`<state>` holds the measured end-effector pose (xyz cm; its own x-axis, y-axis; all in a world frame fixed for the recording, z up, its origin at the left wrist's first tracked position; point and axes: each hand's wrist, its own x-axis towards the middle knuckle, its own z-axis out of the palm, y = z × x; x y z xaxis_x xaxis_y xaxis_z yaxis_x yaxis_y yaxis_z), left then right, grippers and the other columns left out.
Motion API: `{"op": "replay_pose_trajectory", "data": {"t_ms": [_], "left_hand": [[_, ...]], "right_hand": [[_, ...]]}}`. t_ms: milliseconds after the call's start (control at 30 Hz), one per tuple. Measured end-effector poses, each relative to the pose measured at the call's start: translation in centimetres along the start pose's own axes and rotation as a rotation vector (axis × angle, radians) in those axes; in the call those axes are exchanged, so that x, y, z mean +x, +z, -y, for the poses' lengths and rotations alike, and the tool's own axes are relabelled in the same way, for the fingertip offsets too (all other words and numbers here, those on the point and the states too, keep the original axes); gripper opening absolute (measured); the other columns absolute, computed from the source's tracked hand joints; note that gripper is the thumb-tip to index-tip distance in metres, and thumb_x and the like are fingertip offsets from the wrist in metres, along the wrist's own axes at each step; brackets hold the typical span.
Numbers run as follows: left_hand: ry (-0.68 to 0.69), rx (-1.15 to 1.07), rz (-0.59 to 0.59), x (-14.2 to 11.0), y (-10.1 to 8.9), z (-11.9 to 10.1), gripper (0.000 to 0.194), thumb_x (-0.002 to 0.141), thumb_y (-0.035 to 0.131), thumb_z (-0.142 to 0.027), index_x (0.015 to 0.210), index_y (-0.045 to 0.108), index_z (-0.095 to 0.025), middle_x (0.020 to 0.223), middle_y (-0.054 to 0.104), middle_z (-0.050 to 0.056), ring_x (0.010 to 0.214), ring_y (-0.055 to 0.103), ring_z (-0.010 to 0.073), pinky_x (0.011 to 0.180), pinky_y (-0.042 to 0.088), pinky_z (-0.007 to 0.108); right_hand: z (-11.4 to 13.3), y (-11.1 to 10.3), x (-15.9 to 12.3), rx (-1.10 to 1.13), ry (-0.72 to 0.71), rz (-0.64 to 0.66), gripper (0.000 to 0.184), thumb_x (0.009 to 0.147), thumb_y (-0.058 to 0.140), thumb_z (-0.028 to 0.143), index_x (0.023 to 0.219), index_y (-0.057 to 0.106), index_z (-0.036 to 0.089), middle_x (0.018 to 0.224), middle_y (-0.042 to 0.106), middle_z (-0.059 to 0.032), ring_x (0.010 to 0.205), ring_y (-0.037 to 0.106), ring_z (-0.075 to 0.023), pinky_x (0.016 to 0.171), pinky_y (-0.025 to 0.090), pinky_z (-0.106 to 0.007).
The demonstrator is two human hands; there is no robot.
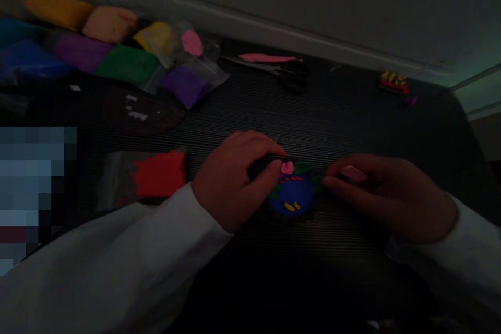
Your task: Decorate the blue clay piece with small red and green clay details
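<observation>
On the dark table lies a round blue clay piece [293, 194] with a dark rim. A pink clay flower [287, 168] and a green clay leaf [301, 168] sit at its top, with small red strips below and yellow bits lower down. More green shapes show at its sides. My left hand [239, 177] curves around the upper left edge, thumb and index finger closed at the rim by the flower. At the right edge my right hand [385, 193] has thumb and index finger pinched together. A pink clay lump [353, 173] is tucked among its fingers.
An orange-red clay packet [160, 173] lies left of my hands. Several coloured clay bags [131, 65] fill the back left. Black-handled scissors [291, 75] and a pink clay strip [266, 58] lie behind. A small red-and-yellow clay piece [393, 82] stands back right, before a pale wall.
</observation>
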<state>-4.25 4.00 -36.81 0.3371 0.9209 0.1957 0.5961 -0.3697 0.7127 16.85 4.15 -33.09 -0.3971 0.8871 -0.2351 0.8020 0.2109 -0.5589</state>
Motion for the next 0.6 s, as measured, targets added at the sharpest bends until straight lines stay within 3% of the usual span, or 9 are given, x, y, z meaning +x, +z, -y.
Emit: {"op": "replay_pose_trajectory", "data": {"t_ms": [67,200,300,433,600], "left_hand": [[-0.003,0.001,0.007,0.0,0.0,0.0,0.020,0.078,0.051,-0.022,0.091,0.063,-0.012,0.093,0.063,0.006,0.090,0.056,0.0171,0.084,0.041,0.032],[-0.001,0.000,0.004,-0.1,-0.1,0.1,0.020,0.078,0.051,-0.022,0.091,0.063,-0.012,0.093,0.063,0.006,0.091,0.056,0.0169,0.084,0.041,0.032],[-0.006,0.007,0.015,-0.1,-0.1,0.2,0.020,0.079,0.051,-0.023,0.092,0.062,-0.014,0.094,0.063,0.005,0.091,0.055,0.0168,0.084,0.041,0.032],[-0.004,0.015,0.009,-0.1,-0.1,0.1,0.019,0.079,0.050,-0.024,0.092,0.061,-0.016,0.094,0.063,0.005,0.091,0.056,0.0177,0.084,0.042,0.033],[-0.024,0.016,0.033,0.0,-0.2,0.1,0.019,0.079,0.049,-0.025,0.091,0.061,-0.017,0.095,0.063,0.005,0.092,0.056,0.0191,0.085,0.042,0.036]], "right_hand": [[-0.6,-0.6,-0.1,-0.066,-0.077,-0.069,0.013,0.077,0.055,0.036,0.081,0.062,0.026,0.059,0.061,0.0055,0.048,0.054,-0.0081,0.045,0.038,-0.020],[-2.2,-1.0,0.2,-0.467,-0.313,-0.277,0.016,0.080,0.052,0.032,0.085,0.061,0.021,0.064,0.066,-0.0003,0.052,0.057,-0.0133,0.056,0.037,-0.029],[-3.4,-0.7,0.6,-0.685,-0.433,-0.345,0.018,0.081,0.051,0.033,0.085,0.061,0.019,0.065,0.068,-0.0030,0.052,0.057,-0.0147,0.061,0.033,-0.033],[-3.9,-0.3,0.8,-0.734,-0.467,-0.313,0.017,0.080,0.053,0.034,0.084,0.060,0.019,0.066,0.068,-0.0024,0.052,0.058,-0.0156,0.062,0.031,-0.034],[-3.4,-0.5,0.6,-0.631,-0.404,-0.198,0.019,0.077,0.055,0.038,0.081,0.059,0.020,0.062,0.065,-0.0015,0.051,0.055,-0.0157,0.063,0.033,-0.035]]}}
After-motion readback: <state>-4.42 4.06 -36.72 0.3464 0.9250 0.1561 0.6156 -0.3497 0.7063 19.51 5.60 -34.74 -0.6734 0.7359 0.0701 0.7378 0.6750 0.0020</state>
